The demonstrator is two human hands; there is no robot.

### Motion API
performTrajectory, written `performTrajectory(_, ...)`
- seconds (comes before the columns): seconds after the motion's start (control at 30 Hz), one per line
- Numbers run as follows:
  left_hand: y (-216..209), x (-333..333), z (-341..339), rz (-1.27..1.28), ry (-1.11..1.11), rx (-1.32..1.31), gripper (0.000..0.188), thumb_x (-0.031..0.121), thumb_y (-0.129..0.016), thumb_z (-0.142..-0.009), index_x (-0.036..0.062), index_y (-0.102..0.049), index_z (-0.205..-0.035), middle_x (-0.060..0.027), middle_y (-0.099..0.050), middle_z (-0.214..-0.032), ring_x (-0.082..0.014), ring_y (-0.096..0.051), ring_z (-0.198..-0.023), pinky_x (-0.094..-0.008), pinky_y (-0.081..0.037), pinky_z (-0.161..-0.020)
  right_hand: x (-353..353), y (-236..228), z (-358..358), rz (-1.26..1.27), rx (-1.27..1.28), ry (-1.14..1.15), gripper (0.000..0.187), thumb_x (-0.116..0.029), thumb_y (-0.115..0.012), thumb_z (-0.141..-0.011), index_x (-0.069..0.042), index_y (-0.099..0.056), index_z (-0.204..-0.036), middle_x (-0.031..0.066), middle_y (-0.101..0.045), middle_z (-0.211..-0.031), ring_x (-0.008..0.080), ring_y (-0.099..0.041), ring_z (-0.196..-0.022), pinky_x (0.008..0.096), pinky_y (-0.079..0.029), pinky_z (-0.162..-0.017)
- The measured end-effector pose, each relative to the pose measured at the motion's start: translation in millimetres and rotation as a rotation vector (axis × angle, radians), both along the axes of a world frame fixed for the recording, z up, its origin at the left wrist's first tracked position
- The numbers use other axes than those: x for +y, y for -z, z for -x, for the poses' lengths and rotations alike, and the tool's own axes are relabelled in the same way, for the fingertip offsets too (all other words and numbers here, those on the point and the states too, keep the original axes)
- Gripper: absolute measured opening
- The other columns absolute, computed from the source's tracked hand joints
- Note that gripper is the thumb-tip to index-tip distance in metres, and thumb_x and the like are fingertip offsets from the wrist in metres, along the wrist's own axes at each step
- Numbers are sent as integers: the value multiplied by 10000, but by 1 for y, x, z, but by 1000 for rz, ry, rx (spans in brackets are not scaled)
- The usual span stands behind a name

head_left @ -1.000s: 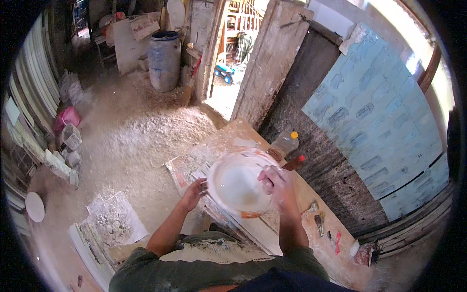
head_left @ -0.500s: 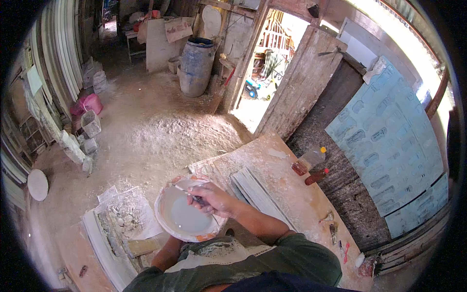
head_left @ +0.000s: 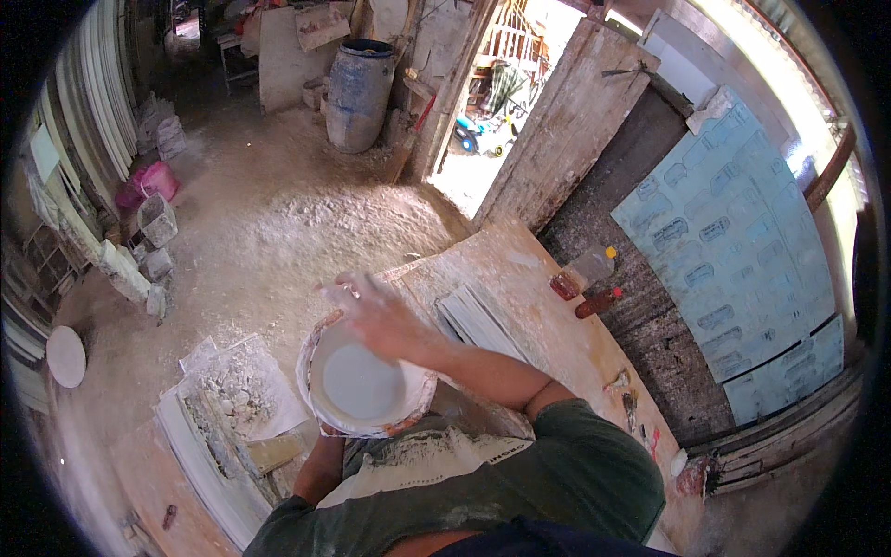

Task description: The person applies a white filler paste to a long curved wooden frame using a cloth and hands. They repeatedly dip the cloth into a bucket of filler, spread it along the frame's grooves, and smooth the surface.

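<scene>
A round basin (head_left: 317, 395) with a pale, crusted rim sits in front of my body and holds a milky, grey-white liquid (head_left: 362, 381). Over its far right rim is my right hand (head_left: 376, 316), smeared by motion. Whether anything is in its fingers does not show clearly. My left forearm (head_left: 320, 469) reaches up to the near left side of the basin. The left hand's fingers are hidden beneath or behind the basin wall.
On the left bench, broken white lumps (head_left: 243, 395) lie on paper beside long pale strips (head_left: 190, 455). More strips (head_left: 478, 320) rest on the right bench, past which stand two bottles (head_left: 594, 265). A blue barrel (head_left: 360, 97) stands by the doorway.
My right hand has moved from above the liquid up and away to the far rim. The thin tool it held earlier is no longer distinct. The whole view has shifted slightly.
</scene>
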State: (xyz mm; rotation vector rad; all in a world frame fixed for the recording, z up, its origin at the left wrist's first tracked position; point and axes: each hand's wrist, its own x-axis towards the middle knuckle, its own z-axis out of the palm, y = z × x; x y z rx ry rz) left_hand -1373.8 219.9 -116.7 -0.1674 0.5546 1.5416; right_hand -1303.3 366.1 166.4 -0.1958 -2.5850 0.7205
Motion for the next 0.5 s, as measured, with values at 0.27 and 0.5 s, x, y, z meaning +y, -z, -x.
performTrajectory(0.27,-5,38,-23,-42,75,-16,565,500,-404,-906,107,-442,-1309,-88,-520,-1276,-264,-499,-1154,-446,-391,-986,27,156,-50,-237,-697,-490,446,-245,-512,-875,-87,-442,-1286,165,-479,-1259,335,-462,-1174,418,-369,-989)
performTrajectory(0.5,-14,50,-26,-37,94,7,575,509,-403,-903,108,-438,-1314,-90,-517,-1280,-266,-499,-1157,-449,-392,-988,21,225,-96,-235,-731,-330,481,-293,-516,-848,-3,-465,-1228,246,-490,-1231,347,-467,-1174,466,-366,-969)
